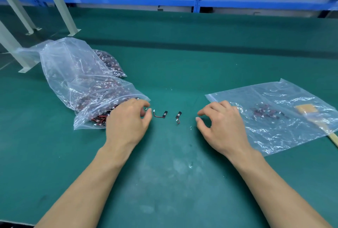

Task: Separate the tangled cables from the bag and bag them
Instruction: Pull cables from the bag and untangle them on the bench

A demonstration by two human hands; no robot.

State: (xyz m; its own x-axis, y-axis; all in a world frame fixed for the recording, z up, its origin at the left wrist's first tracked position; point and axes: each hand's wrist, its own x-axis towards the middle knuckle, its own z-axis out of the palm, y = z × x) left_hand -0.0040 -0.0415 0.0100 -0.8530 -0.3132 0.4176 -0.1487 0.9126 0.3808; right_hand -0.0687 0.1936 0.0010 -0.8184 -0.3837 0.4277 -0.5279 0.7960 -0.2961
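a single view comes from a wide-angle camera worn on the person's head, facing forward and tilted down over the green table [173, 173]. it sits close to the work: both bare forearms enter from the near edge, and the left hand [128, 123] and right hand [221, 127] lie around mid-frame. the frame reaches from the near table to the blue shelf [128, 1] at the far side. the full bag [76, 81] lies left of centre, and the flat bag [283, 114] lies right, cut by the frame edge.
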